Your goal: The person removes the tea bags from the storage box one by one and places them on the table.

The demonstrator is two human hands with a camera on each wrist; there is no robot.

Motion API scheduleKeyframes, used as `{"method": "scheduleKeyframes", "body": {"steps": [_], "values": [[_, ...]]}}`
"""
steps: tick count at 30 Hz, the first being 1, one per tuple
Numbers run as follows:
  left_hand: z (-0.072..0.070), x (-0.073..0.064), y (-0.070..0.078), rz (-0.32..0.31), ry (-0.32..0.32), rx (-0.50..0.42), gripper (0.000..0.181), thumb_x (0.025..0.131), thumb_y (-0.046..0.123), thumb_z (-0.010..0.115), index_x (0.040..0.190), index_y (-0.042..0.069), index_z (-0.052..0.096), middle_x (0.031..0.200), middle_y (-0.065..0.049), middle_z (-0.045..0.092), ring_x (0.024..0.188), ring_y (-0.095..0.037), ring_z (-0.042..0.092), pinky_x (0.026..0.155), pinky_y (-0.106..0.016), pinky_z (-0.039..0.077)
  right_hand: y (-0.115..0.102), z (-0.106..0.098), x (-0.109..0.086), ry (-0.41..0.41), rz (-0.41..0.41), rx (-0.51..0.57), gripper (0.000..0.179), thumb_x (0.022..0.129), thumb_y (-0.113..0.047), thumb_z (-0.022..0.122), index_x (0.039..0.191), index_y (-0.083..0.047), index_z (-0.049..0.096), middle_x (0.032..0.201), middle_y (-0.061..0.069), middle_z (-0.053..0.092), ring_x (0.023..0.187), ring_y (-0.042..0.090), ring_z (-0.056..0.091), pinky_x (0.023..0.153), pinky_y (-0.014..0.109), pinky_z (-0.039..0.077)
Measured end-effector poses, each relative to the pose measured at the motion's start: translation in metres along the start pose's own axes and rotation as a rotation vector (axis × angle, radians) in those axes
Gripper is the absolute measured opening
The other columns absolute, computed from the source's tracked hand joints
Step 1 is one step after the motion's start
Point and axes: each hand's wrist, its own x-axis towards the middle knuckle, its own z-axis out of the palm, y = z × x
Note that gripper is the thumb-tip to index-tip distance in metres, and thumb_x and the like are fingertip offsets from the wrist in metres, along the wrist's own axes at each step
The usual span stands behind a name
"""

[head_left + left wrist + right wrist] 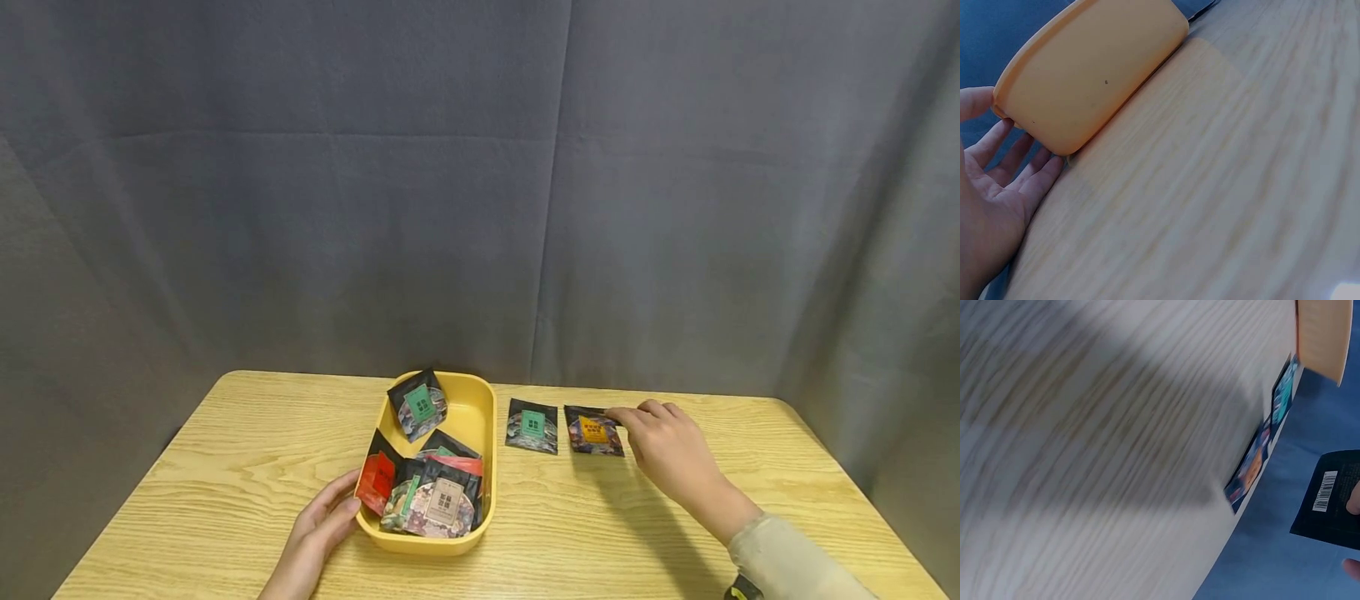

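Note:
My left hand [318, 521] holds the near left corner of a yellow plastic bin [487, 467]; in the left wrist view the thumb is at the rim and the fingertips [1052, 164] lie against the wall below. Up over the table, my right hand [667, 450] pinches a black sachet [1329, 503] with a barcode on its back. An orange-labelled sachet [1250, 472] lies under it on the table, beside a green-labelled sachet [532, 426]. From the head view, the right fingertips overlap the upper right corner of an orange-labelled sachet [593, 431].
Several sachets fill the bin's near half, including a red one [379, 475] and a pale-labelled one [442, 502]. A green-labelled sachet [420, 406] leans over the far left rim. The wooden table [225, 475] ends at a grey curtain [450, 208].

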Motion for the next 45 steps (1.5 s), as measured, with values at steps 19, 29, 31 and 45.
{"method": "scheduleKeyframes", "body": {"steps": [19, 29, 31, 45], "values": [[-0.001, 0.0, 0.004, -0.019, -0.006, -0.003, 0.053, 0.101, 0.014, 0.051, 0.147, -0.009, 0.036, 0.15, -0.03, 0.036, 0.113, -0.001, 0.056, 0.094, -0.018, 0.047, 0.036, 0.009, -0.029, -0.083, 0.1, -0.092, 0.029, 0.073, 0.006, 0.074, 0.1, -0.003, 0.073, 0.078, 0.008, 0.071, 0.069, 0.024, 0.06, 0.061, 0.042, 0.054], [0.0, 0.0, 0.003, -0.025, 0.004, -0.001, 0.053, 0.101, 0.014, 0.052, 0.146, -0.01, 0.036, 0.149, -0.03, 0.037, 0.111, -0.001, 0.056, 0.093, -0.018, 0.048, 0.048, 0.013, -0.041, -0.238, 0.205, -0.091, 0.031, 0.076, 0.005, 0.077, 0.104, -0.005, 0.075, 0.089, 0.01, 0.074, 0.079, 0.028, 0.065, 0.068, 0.047, 0.056], [0.0, 0.0, 0.003, -0.028, 0.006, -0.001, 0.053, 0.101, 0.014, 0.052, 0.146, -0.01, 0.036, 0.149, -0.03, 0.037, 0.111, -0.001, 0.056, 0.093, -0.018, 0.048, 0.049, 0.014, -0.042, -0.266, 0.207, -0.076, 0.031, 0.077, 0.005, 0.077, 0.105, -0.006, 0.075, 0.091, 0.01, 0.074, 0.08, 0.029, 0.066, 0.069, 0.047, 0.057], [-0.001, -0.001, 0.002, -0.015, 0.003, -0.006, 0.053, 0.101, 0.012, 0.052, 0.146, -0.01, 0.036, 0.148, -0.031, 0.037, 0.111, -0.001, 0.057, 0.093, -0.019, 0.048, 0.048, 0.022, -0.05, -0.481, 0.226, 0.033, 0.037, 0.085, -0.012, 0.076, 0.121, -0.004, 0.07, 0.098, 0.012, 0.073, 0.079, 0.03, 0.068, 0.062, 0.046, 0.056]]}}
